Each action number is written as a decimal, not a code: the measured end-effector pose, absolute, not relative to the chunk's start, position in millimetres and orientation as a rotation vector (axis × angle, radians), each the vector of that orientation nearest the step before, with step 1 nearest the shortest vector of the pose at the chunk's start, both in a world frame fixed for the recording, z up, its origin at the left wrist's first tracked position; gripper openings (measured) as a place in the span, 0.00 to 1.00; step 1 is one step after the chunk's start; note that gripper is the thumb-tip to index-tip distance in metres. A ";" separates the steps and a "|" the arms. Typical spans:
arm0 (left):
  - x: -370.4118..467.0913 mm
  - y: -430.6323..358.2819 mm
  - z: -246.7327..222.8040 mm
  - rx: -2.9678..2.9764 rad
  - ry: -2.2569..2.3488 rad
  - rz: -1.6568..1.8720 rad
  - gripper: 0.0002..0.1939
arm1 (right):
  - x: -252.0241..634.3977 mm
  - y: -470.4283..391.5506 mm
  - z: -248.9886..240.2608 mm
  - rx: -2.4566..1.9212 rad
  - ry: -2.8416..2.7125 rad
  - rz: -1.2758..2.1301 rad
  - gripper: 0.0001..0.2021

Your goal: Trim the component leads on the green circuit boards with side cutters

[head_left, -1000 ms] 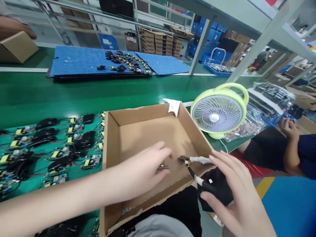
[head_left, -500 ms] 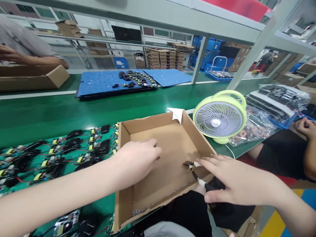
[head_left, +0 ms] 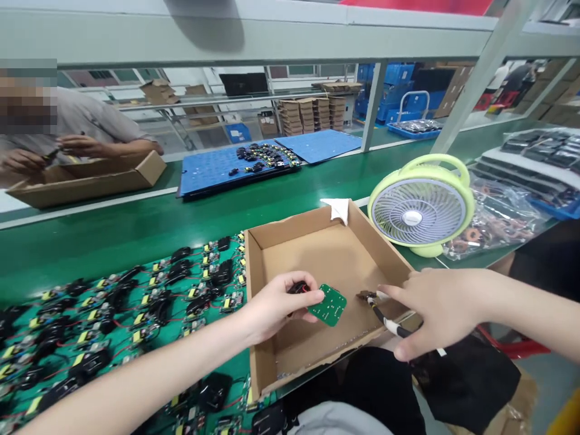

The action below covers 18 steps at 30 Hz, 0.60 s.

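My left hand pinches a small green circuit board over the cardboard box, its soldered underside facing up. A black cable bundle with a bit of red wire sits in the same hand's curled fingers. At the box's near right edge, my right hand is loosely around the handles of a pair of wire cutters, whose grips are black with white tape. The cutters' jaws point into the box. Part of the handles is hidden under the palm.
Rows of circuit boards with black cables cover the green bench at left. A lime-green fan stands right of the box, beside a clear bag of copper-coloured parts. Across the bench, a person works over another box.
My left hand has turned and come up inside the box, and a green board now shows in its fingers. The view has shifted; my right hand and the cutters have hardly moved.
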State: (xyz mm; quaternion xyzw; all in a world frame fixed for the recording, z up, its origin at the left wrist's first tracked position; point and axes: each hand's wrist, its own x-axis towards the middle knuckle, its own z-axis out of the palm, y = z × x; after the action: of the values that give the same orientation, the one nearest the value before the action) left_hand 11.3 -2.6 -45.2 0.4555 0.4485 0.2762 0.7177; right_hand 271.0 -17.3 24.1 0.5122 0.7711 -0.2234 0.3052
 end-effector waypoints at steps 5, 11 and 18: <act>14.9 0.6 -47.9 0.848 0.963 0.718 0.25 | 263.3 -17.3 23.5 1.395 1.985 -0.606 0.52; 21.8 2.8 -43.6 0.723 0.890 0.802 0.19 | 259.3 -9.2 19.1 1.396 1.942 -0.655 0.46; 29.9 9.8 -46.5 0.647 0.849 0.863 0.14 | 258.9 -7.8 20.1 1.420 2.023 -0.618 0.34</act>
State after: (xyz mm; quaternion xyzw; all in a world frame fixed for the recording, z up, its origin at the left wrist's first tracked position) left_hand 29.9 9.8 -46.5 0.2985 0.3921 0.3985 0.7735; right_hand 258.9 -7.8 20.1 0.5330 0.7593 -0.2318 0.2926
